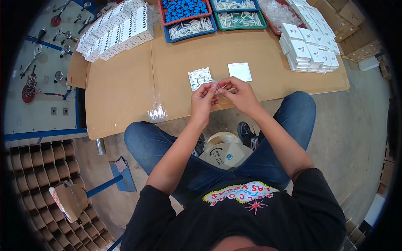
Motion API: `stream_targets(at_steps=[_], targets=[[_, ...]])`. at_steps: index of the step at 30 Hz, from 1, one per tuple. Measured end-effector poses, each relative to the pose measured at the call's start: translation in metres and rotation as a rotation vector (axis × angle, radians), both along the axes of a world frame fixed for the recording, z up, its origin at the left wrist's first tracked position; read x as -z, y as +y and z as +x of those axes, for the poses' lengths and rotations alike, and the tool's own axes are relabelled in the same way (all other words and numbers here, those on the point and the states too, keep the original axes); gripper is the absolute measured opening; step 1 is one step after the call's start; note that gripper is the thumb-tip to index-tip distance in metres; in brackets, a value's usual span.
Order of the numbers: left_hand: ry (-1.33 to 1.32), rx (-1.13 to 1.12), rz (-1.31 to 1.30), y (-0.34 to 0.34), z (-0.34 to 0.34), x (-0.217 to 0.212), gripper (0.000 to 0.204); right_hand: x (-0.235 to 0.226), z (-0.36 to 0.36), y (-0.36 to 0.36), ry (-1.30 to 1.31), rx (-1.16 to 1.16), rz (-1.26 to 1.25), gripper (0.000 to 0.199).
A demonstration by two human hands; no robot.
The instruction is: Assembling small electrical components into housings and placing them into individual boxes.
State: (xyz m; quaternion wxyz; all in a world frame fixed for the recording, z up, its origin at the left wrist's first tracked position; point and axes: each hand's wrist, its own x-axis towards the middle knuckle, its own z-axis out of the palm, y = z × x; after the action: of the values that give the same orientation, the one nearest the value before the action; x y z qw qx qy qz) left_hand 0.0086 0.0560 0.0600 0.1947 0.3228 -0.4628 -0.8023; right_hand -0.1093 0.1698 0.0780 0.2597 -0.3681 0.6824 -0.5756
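Two hands, the left hand (204, 95) and right hand (240, 94), meet at their fingertips, seemingly pinching a small pale piece (214, 82) too blurred to identify. A loosened pinch could drop it past the near edge of the desk (121, 92). At ten o'clock, the white molded tray (200, 77) is partly masked by left fingers; at two, a white square plate (240, 72). Beyond: stacked white boxes (307, 50) at two, a green bin (243, 29) towards twelve.

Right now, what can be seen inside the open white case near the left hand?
The open white case shows small white parts and brownish patches, too small to identify. The left hand covers its near right corner; what lies there is hidden.
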Motion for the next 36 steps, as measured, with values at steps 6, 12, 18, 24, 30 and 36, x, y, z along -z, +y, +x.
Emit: stream_targets(at_steps=[6, 12, 18, 24, 30, 36], targets=[[-0.029, 0.026, -0.075, 0.0, 0.001, -0.001, 0.02, 0.008, -0.005, 0.0, -0.13, 0.006, 0.01, 0.021], [-0.059, 0.05, -0.464, 0.001, 0.001, 0.002, 0.016, 0.009, -0.005, -0.003, -0.291, 0.12, -0.034, 0.015], [-0.023, 0.084, -0.226, 0.007, -0.002, 0.0, 0.022, 0.01, -0.004, -0.003, -0.088, 0.204, -0.06, 0.011], [0.014, 0.076, 0.357, -0.005, 0.003, -0.017, 0.026, 0.004, -0.003, 0.0, -0.066, 0.012, -0.129, 0.013], [0.039, 0.044, 0.219, -0.004, 0.003, -0.008, 0.02, 0.003, -0.006, -0.002, -0.324, 0.058, -0.138, 0.024], [0.151, 0.053, 0.249, -0.004, 0.001, -0.004, 0.018, -0.001, -0.004, 0.0, -0.665, 0.005, 0.023, 0.018]])
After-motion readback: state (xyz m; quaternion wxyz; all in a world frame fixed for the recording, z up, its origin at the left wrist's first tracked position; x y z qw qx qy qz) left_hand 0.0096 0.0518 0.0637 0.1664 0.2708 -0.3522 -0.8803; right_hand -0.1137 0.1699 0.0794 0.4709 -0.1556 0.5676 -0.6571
